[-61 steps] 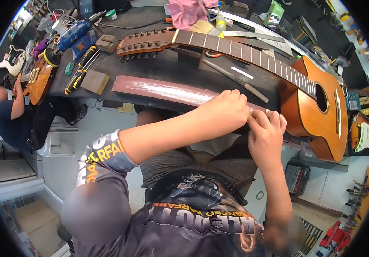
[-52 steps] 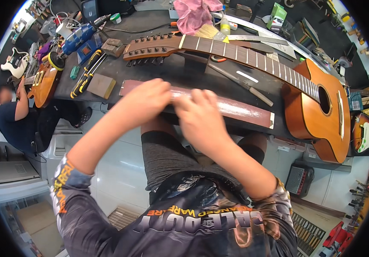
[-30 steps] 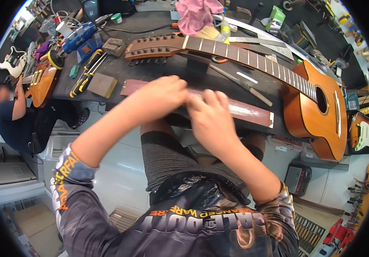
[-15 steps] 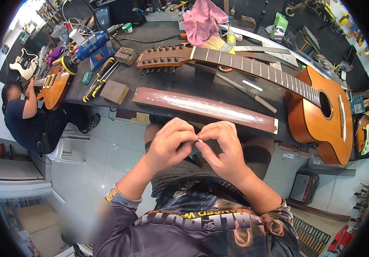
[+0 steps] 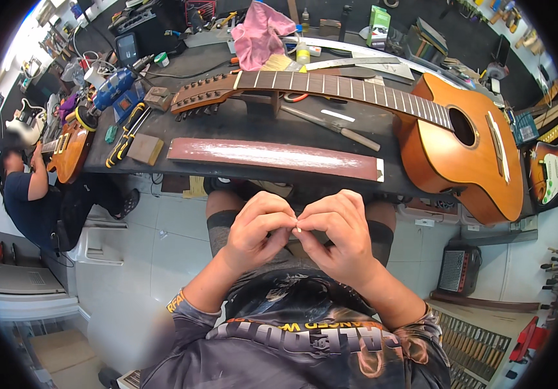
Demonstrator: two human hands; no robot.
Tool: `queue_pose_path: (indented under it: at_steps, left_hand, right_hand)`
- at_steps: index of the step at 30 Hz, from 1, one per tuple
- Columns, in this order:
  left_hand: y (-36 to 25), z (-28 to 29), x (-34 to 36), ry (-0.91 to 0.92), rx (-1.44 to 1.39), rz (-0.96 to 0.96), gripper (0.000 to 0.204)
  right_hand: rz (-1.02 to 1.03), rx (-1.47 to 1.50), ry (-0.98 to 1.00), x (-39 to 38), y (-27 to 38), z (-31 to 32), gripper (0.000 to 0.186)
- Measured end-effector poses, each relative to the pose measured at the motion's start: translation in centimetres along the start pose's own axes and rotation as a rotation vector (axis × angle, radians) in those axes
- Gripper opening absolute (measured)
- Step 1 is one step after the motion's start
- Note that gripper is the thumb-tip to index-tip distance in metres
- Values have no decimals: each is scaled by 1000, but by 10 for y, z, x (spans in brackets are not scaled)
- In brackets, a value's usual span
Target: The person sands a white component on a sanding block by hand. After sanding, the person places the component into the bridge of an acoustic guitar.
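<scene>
Above my lap, my left hand (image 5: 261, 227) and my right hand (image 5: 334, 232) meet fingertip to fingertip. Between their pinched fingers is a small white piece (image 5: 299, 229), mostly covered, so its kind does not show. Just beyond my hands, along the bench's near edge, lies a long reddish-brown sanding board (image 5: 240, 150) with white dust streaked down its middle. Behind it an acoustic guitar (image 5: 431, 152) rests on its back, its neck (image 5: 337, 87) pointing left and propped on a support. No strings show on it.
A knife-like tool (image 5: 356, 138) and a small white strip (image 5: 338, 115) lie between board and guitar. At left are a wooden block (image 5: 145, 150), yellow-black hand tools (image 5: 126, 139) and a blue power tool (image 5: 113, 89). A seated person (image 5: 29, 185) holds an electric guitar (image 5: 71, 155).
My view has shifted, so the bench things sit further left and higher. Both hands still pinch the small white piece, which now points more downward.
</scene>
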State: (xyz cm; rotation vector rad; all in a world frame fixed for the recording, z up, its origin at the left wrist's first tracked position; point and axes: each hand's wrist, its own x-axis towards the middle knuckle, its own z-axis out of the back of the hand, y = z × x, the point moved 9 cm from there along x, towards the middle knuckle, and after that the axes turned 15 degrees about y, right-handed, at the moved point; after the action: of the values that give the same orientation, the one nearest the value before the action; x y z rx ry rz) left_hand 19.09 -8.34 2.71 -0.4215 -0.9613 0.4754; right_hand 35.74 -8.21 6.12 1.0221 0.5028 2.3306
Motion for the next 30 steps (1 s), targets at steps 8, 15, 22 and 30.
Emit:
queue_pose_path:
  at_steps: [8,15,22,30]
  left_hand:
    - [-6,-20,19,52,-44,-21,46]
    - [-6,-30,26,85,-65,-31,45]
    - [-1,-36,24,110,-76,-17,44]
    - [7,-40,24,103,-91,11,30]
  right_hand:
    - [-5,-43,-57,-18,5,22,33]
    - [-10,-35,-65,-22,3,30,32]
    - [-32,7,-16,-21,-10,29,31]
    - [12,74,-3,-25,-18,35,27]
